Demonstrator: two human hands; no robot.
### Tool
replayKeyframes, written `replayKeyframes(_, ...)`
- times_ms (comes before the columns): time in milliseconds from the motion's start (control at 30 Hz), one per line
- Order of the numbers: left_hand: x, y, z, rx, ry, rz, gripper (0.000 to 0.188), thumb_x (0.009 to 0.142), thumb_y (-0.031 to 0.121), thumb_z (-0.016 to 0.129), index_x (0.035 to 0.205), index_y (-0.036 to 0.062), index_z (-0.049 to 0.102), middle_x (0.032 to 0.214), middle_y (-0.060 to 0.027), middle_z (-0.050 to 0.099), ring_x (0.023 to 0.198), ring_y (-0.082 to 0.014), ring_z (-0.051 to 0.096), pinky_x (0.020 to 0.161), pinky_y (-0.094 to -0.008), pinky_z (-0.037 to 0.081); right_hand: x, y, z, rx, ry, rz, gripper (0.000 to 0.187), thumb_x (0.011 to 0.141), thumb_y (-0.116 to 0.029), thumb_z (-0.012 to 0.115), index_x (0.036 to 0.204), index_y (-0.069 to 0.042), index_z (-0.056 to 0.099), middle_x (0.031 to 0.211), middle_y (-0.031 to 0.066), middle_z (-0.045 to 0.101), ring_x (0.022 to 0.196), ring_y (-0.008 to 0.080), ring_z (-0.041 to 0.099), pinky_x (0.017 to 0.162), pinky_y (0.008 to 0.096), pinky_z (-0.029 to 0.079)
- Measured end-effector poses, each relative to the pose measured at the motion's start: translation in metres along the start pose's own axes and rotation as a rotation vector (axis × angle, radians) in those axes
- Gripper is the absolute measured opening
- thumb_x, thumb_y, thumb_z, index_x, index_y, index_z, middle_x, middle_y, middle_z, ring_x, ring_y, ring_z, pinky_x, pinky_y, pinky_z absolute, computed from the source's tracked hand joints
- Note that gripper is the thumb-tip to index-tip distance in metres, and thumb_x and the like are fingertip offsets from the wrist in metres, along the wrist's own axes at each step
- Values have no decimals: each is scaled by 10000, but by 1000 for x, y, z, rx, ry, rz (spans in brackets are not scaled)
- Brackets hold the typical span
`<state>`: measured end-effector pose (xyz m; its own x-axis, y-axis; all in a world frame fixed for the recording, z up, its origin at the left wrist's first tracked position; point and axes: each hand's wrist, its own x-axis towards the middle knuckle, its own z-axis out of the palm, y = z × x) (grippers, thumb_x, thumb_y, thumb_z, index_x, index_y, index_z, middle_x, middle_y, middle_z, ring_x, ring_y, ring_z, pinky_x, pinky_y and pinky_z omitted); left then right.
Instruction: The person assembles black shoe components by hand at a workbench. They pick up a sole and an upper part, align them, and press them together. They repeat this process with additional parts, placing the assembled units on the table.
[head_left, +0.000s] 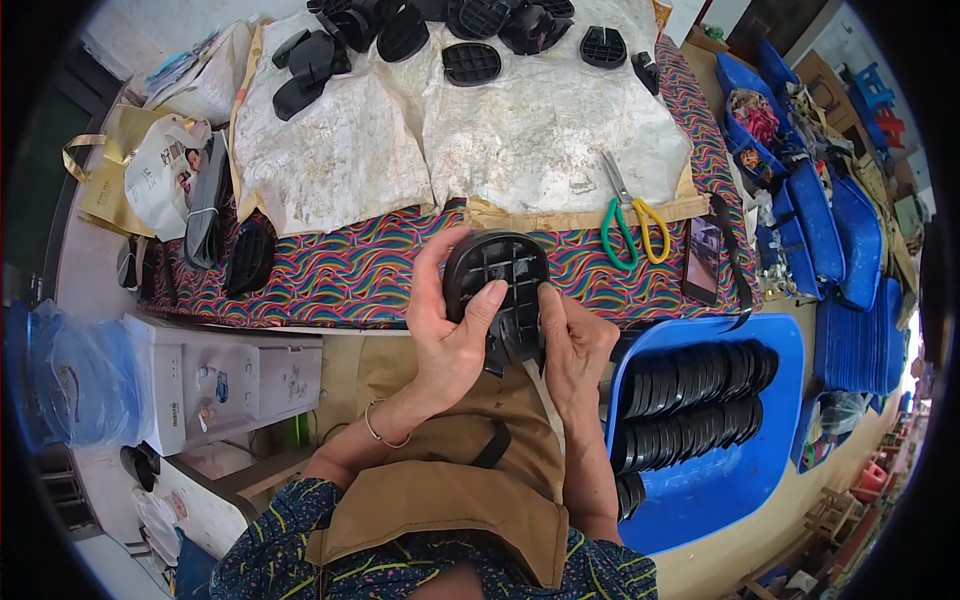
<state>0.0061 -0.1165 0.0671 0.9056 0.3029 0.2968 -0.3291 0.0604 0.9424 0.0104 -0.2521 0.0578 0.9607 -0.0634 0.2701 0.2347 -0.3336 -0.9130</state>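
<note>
Above my lap, at the table's near edge, I hold a black ribbed plastic piece [497,262], rounded like a shoe heel, with its gridded side facing up. My left hand [447,345] wraps its left side, the thumb pressed onto the ribs. On the lower right edge, my right hand [575,350] pinches the piece with bent fingers. A narrow pale strip [543,390] runs down from the piece beside my right hand; what it is, I cannot tell. Part of the piece's lower end is hidden by my fingers.
Similar black pieces [472,63] lie on a stained white sheet [330,160] over the patterned tablecloth [350,270]. Scissors [634,215] with green and yellow handles and a phone [703,258] lie to the right. A blue tub [720,495] holds stacked black pieces [695,380].
</note>
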Motion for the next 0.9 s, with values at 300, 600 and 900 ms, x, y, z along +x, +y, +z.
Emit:
replayKeyframes(300, 16, -9, -5, -177, -233, -255, 592, 854, -20, 719, 1349, 43, 398, 1212, -99, 579, 1107, -136, 587, 934, -288, 500, 25, 0, -14, 37, 4, 46, 173, 894, -127, 717, 1001, 9, 719, 692, 117, 599, 584, 101, 490, 544, 279, 423)
replayKeyframes(600, 47, -6, -28, -204, -765, -498, 647, 853, 48, 734, 1396, 38, 383, 1274, -83, 556, 1168, -155, 565, 974, -303, 473, 29, 23, -30, 27, -157, -6, 214, 871, -99, 712, 1049, 19, 729, 801, 113, 694, 711, 155, 620, 668, 282, 479)
replayKeyframes(900, 45, 9, -36, -397, -744, -734, 675, 813, -43, 673, 1445, 2, 442, 1370, -110, 568, 1225, -192, 573, 1019, -317, 458, 16, 20, -24, 47, -52, -72, 190, 866, -70, 700, 1010, 51, 721, 738, 124, 659, 641, 185, 616, 612, 297, 472)
